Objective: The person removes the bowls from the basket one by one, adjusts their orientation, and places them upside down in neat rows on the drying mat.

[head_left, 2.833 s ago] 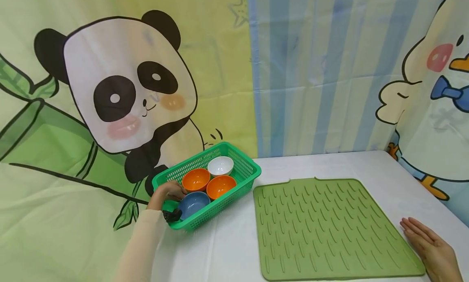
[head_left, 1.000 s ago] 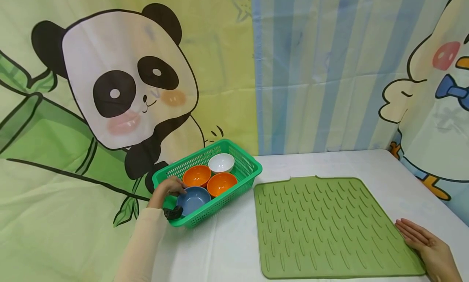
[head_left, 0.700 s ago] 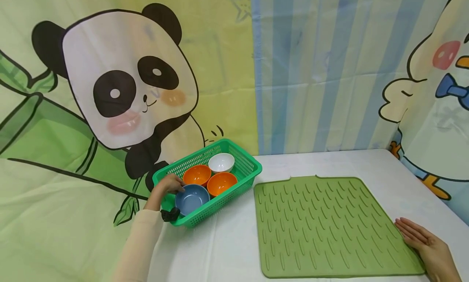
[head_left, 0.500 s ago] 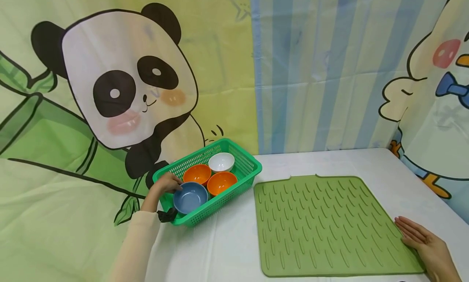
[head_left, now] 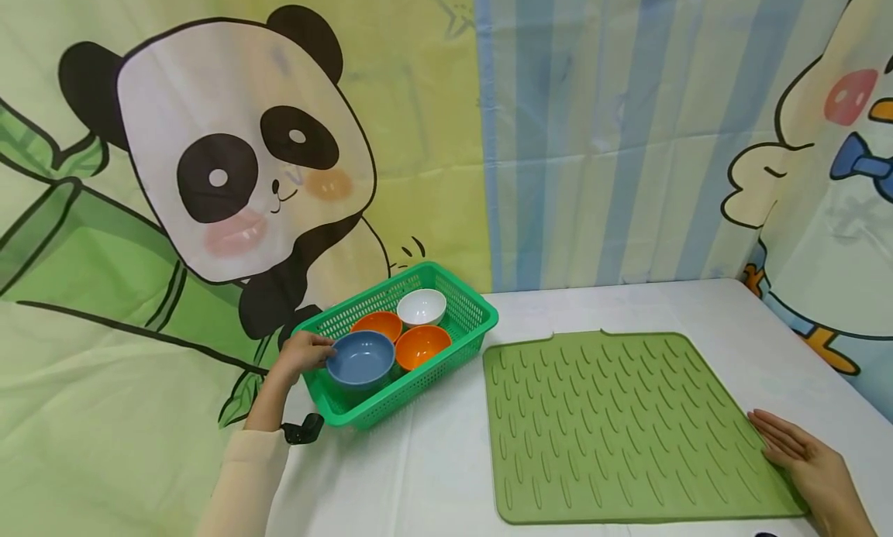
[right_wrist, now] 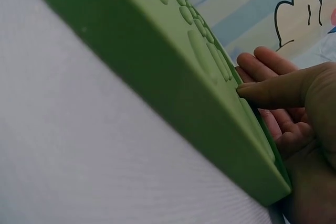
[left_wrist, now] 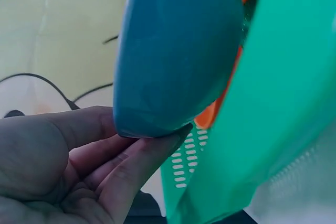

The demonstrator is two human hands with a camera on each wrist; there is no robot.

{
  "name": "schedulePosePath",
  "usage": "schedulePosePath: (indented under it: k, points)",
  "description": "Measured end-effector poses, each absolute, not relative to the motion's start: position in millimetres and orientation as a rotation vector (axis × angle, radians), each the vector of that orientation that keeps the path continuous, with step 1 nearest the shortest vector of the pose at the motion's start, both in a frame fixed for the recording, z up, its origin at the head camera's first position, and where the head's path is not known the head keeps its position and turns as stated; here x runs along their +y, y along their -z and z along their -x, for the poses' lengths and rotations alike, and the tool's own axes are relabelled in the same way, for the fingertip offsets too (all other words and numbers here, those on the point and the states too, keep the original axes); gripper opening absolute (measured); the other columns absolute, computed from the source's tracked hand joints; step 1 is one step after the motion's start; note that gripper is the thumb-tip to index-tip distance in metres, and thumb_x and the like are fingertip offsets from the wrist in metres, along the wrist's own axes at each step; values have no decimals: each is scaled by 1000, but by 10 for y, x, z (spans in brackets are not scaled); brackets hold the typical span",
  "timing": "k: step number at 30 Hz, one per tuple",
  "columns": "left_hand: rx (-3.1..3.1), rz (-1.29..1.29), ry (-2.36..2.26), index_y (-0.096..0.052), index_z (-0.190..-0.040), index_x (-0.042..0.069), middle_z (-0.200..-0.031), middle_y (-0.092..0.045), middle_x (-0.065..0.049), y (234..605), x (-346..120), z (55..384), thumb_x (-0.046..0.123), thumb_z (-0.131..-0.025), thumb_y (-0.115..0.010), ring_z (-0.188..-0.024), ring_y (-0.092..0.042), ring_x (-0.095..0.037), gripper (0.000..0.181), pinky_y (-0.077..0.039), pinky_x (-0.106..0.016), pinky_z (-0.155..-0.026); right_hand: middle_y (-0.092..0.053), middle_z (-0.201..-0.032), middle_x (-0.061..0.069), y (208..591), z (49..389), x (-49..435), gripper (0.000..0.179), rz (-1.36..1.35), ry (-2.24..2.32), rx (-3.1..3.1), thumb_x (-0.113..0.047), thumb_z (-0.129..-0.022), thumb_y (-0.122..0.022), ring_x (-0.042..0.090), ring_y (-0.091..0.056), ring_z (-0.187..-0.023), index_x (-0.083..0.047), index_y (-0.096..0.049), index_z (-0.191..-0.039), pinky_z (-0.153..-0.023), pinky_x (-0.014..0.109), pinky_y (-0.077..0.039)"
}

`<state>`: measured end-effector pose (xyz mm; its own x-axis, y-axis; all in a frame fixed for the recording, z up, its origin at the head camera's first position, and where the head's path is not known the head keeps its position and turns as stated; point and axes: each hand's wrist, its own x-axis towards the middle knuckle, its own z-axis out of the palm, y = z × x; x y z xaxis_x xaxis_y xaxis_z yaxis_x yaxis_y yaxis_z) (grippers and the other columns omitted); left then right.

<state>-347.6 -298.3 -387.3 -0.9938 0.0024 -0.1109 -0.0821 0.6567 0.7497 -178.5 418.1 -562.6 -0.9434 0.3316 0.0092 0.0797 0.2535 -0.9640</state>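
A blue bowl (head_left: 360, 359) is raised at the near left end of the green basket (head_left: 412, 387), partly over an orange bowl (head_left: 379, 321). My left hand (head_left: 305, 353) pinches its rim between thumb and fingers; the left wrist view shows the bowl (left_wrist: 176, 51) tipped on its side in that picture. Another orange bowl (head_left: 422, 349) and a white bowl (head_left: 422, 308) sit in the basket. At the right edge of the green ridged mat (head_left: 628, 428) rests my right hand (head_left: 802, 459), fingers straight, its thumb (right_wrist: 268, 94) touching the mat's edge.
A white cloth (head_left: 418, 475) covers the table. Behind it hangs a printed curtain (head_left: 432, 134) with a panda and a duck. The mat lies flat to the right of the basket. A black wrist device (head_left: 303, 428) hangs below my left wrist.
My left hand has taken hold of the blue bowl's rim and lifted it slightly, moving left and up from the basket floor. The right hand has stayed nearly still by the mat.
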Motion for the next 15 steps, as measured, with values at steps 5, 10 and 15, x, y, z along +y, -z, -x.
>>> schedulePosePath:
  k: [5,10,15]
  points:
    - [2762,81,-1390,-57,-113,-17,-105,-59,-32,3814,-2892,3354,2,-87,-59,-82,-66,-26,32,-55,-35,-71,-50,-101,-34,5609,1793,4174,54,432,-1658,-2368,-9,-94,-53,-23,-46,-84,-4,-31,-143,-68,9,-47]
    - [2804,61,-1461,-59,-110,-16,-102,-61,-30,3712,-2731,3239,3,-87,-59,-79,-67,-23,30,-55,-31,-68,-50,-103,-32,5604,1797,4166,53,464,-1637,-2375,-9,-94,-53,-24,-45,-83,-3,-32,-143,-67,10,-48]
    - [2803,-17,-1496,-62,-109,-13,-104,-61,-28,3597,-2469,3121,5,-87,-60,-80,-67,-25,29,-55,-29,-67,-50,-99,-34,5608,1798,4152,53,452,-1656,-2363,-8,-94,-53,-23,-46,-83,-2,-32,-142,-67,10,-48]
